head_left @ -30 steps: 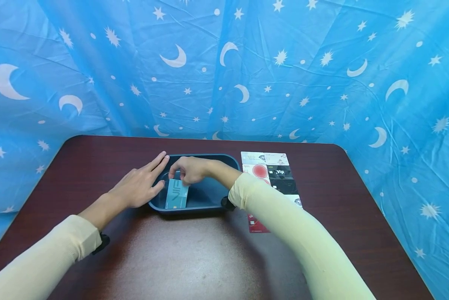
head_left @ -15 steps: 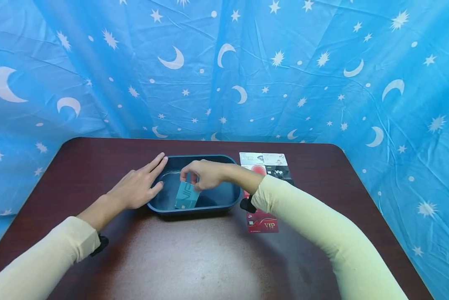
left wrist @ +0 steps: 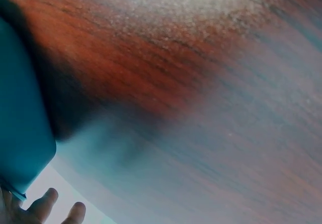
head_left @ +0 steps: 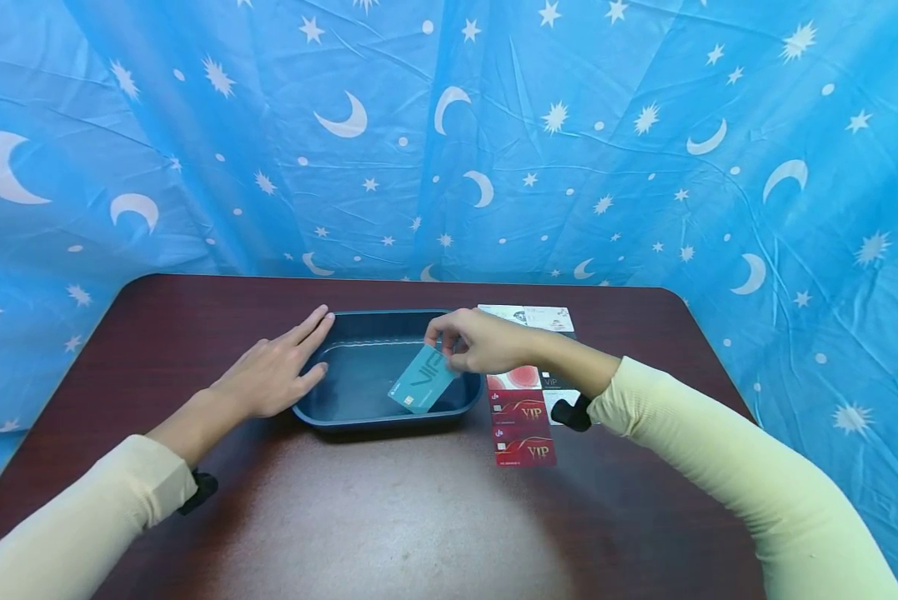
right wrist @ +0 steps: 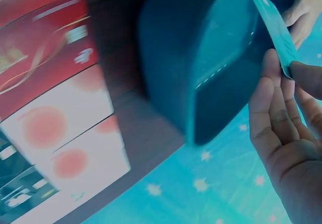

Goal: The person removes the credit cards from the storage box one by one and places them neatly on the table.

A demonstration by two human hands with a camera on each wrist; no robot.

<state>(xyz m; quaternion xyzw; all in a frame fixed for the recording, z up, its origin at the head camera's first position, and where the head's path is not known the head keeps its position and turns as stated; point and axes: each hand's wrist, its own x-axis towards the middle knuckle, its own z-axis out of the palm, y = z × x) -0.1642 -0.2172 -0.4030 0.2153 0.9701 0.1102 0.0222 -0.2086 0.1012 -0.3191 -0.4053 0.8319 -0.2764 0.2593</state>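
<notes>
My right hand (head_left: 486, 340) pinches a teal VIP card (head_left: 423, 379) by its upper edge. The card hangs tilted over the right part of a dark blue tray (head_left: 388, 422). In the right wrist view, thumb and fingers grip one end of the card (right wrist: 275, 30), close by the tray wall (right wrist: 168, 58). My left hand (head_left: 272, 373) rests at the tray's left rim with its fingers straight. Only a few fingertips of the left hand (left wrist: 45, 204) show in the left wrist view, beside the tray's side (left wrist: 22, 113).
Right of the tray, several cards lie in two columns: red VIP cards (head_left: 525, 447), cards with a red circle (head_left: 514, 377), black ones (head_left: 556, 381) and pale ones (head_left: 548, 317). A dark wooden table (head_left: 388, 517) carries everything. Behind it hangs a blue curtain (head_left: 388, 142) with moons and stars.
My right hand has lifted the teal card from the tray's left part and carried it rightward, tilting it. The left hand has stayed at the rim. More red cards show now.
</notes>
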